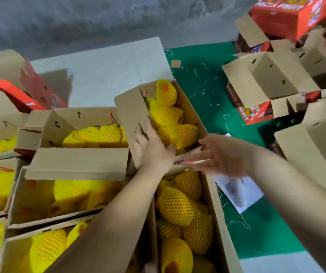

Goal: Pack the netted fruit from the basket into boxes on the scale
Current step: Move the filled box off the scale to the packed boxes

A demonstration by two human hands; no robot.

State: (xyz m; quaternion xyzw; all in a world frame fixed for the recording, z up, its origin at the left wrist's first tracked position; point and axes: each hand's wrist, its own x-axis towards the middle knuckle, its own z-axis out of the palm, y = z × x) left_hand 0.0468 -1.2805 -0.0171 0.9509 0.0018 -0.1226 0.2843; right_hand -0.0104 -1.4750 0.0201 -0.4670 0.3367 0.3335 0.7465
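Centre frame: filled box (159,117) of netted fruit (170,123) sat tilted, long axis running up-right from the hands. Left hand (151,146) gripped its near-left flap, fingers curled over the edge. Right hand (220,154), blurred, fingers spread, reached at the near-right corner, touching or not unclear. Left hand was nearer.

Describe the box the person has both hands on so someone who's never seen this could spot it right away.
Start at the green mat on the right and look to its left edge, where the open brown cardboard box sits tilted among the filled boxes. The left hand grips its near flap and the right hand reaches its near corner. Unlike its neighbours, it sits askew, with one netted fruit standing upright at its far end.
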